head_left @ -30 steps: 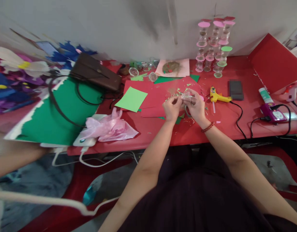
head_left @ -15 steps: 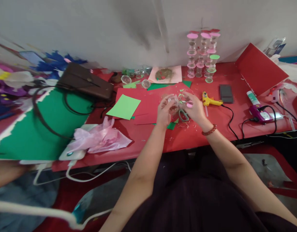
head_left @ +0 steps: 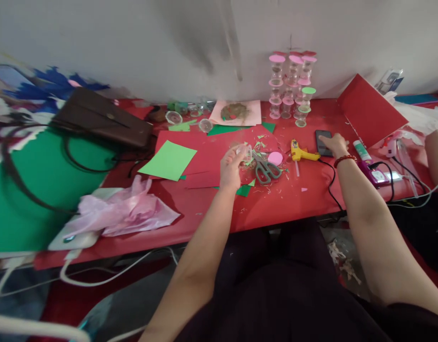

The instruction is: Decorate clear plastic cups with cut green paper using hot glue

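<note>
My left hand (head_left: pixel 231 165) is closed around a small clear plastic cup (head_left: pixel 248 152) above the red paper. My right hand (head_left: pixel 336 144) reaches out to a dark phone (head_left: pixel 322 148) lying on the table, a finger extended onto its screen; it grips nothing. Between my hands lie grey-handled scissors (head_left: pixel 264 172), with a round pink paper disc (head_left: pixel 275 158) beside them. Green paper scraps (head_left: pixel 259 144) are scattered around. A yellow glue gun (head_left: pixel 301 152) rests just left of the phone.
Stacked clear cups with pink and green discs (head_left: pixel 292 88) stand by the wall. Light green paper (head_left: pixel 169 160), a pink plastic bag (head_left: pixel 128 209) and a brown bag (head_left: pixel 101 118) lie leftward. At right are a glue stick (head_left: pixel 362 150), a purple power strip (head_left: pixel 377 175) and another person's hand (head_left: pixel 436 145).
My right hand has left the cup and moved right to the phone. The pink disc now lies by the scissors. My left hand still has the cup. Another person's hand has appeared at right.
</note>
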